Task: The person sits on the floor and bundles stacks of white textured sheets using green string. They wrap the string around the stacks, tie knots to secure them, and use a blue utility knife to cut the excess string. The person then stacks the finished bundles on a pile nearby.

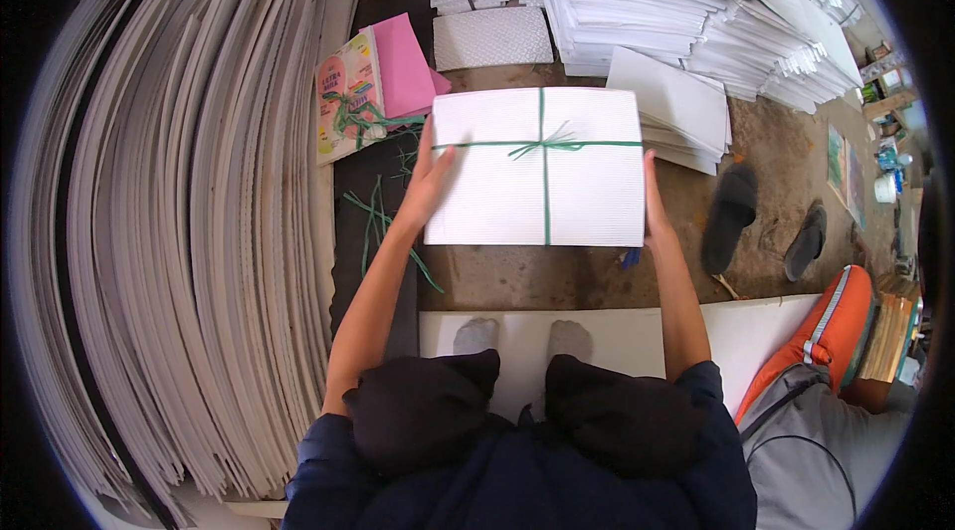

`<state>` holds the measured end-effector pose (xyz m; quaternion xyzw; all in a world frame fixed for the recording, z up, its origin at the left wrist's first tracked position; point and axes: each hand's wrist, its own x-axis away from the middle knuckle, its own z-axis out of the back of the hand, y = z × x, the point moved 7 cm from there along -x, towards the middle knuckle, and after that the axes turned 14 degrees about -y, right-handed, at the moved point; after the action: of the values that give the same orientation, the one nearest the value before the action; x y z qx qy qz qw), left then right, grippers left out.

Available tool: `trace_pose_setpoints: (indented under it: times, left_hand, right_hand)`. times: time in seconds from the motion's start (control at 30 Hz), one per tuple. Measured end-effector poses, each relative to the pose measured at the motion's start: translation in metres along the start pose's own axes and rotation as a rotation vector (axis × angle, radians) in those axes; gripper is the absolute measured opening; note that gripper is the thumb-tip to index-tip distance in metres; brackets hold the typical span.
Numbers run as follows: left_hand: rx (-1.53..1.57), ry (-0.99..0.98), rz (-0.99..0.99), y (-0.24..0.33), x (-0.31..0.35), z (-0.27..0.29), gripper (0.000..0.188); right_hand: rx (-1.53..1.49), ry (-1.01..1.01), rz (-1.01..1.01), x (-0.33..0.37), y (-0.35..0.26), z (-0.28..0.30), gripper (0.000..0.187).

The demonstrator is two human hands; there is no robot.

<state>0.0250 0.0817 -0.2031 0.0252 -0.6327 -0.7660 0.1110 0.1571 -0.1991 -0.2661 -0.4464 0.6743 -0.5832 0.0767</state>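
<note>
Between my two hands is a flat white bundle [487, 197] with a finely ribbed top face. Green string [546, 182] crosses it both ways and meets in a frayed knot near the middle. My left hand [428, 184] grips the bundle's left edge, its thumb on the top face. At the opposite edge my right hand [655, 202] clasps the side, with most of its fingers hidden. Loose green string [373, 216] lies by my left forearm.
Tall white sheets [199, 212] stand packed along the left. Stacked white bundles [637, 2] rise at the back. Pink sheets [403, 62] and a printed carton piece [348, 97] lie far left. Dark slippers [731, 221] rest on the floor; another person in orange and grey [811, 411] sits right.
</note>
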Motion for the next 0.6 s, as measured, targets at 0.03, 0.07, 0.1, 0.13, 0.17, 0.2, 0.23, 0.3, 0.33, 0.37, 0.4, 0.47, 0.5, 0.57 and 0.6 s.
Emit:
trace_pose_setpoints:
  times: [0.03, 0.07, 0.1, 0.13, 0.17, 0.2, 0.23, 0.3, 0.33, 0.37, 0.4, 0.47, 0.5, 0.57, 0.6]
  left_hand:
    - [-0.001, -0.030, -0.015, 0.004, -0.006, -0.004, 0.067]
    - [0.011, -0.040, -0.002, 0.006, -0.008, -0.003, 0.066]
    - [0.026, -0.053, 0.006, 0.007, -0.010, -0.005, 0.066]
    - [0.040, -0.064, 0.014, 0.008, -0.011, -0.007, 0.065]
    - [0.068, -0.058, 0.032, 0.005, -0.009, -0.008, 0.065]
    - [0.085, -0.050, 0.049, 0.004, -0.006, -0.006, 0.064]
    - [0.103, -0.042, 0.066, 0.002, -0.003, -0.004, 0.064]
    - [0.234, 0.011, 0.091, -0.001, 0.008, -0.002, 0.066]
    - [0.299, 0.046, 0.106, -0.003, 0.015, 0.001, 0.068]
    - [0.428, 0.099, -0.008, -0.025, 0.017, 0.008, 0.067]
    - [0.509, 0.048, 0.038, -0.032, 0.018, 0.002, 0.067]
    - [0.685, -0.072, 0.121, -0.038, 0.020, -0.022, 0.067]
    - [0.722, -0.059, 0.191, -0.040, 0.023, -0.023, 0.068]
    - [0.774, -0.075, 0.191, -0.051, 0.025, -0.020, 0.064]
    - [0.801, -0.086, 0.188, -0.048, 0.025, -0.019, 0.062]
  right_hand:
    - [-0.050, -0.033, -0.008, 0.004, -0.008, -0.006, 0.093]
    - [-0.100, -0.066, -0.016, 0.006, -0.010, -0.011, 0.092]
    - [-0.111, -0.074, -0.004, 0.008, -0.010, -0.012, 0.091]
    - [-0.097, -0.050, -0.012, 0.009, -0.007, -0.007, 0.090]
    - [-0.083, -0.026, -0.019, 0.009, -0.001, 0.001, 0.090]
    - [-0.075, -0.009, -0.020, 0.007, 0.000, 0.002, 0.090]
    - [-0.094, 0.014, 0.018, 0.006, -0.004, 0.005, 0.089]
    - [-0.138, 0.063, 0.094, 0.006, -0.015, 0.007, 0.088]
    - [-0.115, 0.025, 0.071, 0.004, -0.017, 0.000, 0.087]
    - [-0.093, -0.013, 0.049, 0.001, -0.020, -0.008, 0.086]
    - [-0.067, -0.039, 0.030, 0.000, -0.022, -0.011, 0.085]
    - [-0.034, 0.079, 0.128, -0.014, -0.009, 0.014, 0.079]
    - [-0.050, 0.065, 0.131, -0.018, -0.009, 0.012, 0.075]
    - [0.044, 0.115, 0.186, -0.021, -0.016, 0.013, 0.068]
    - [0.156, 0.181, 0.239, -0.020, -0.024, 0.016, 0.064]
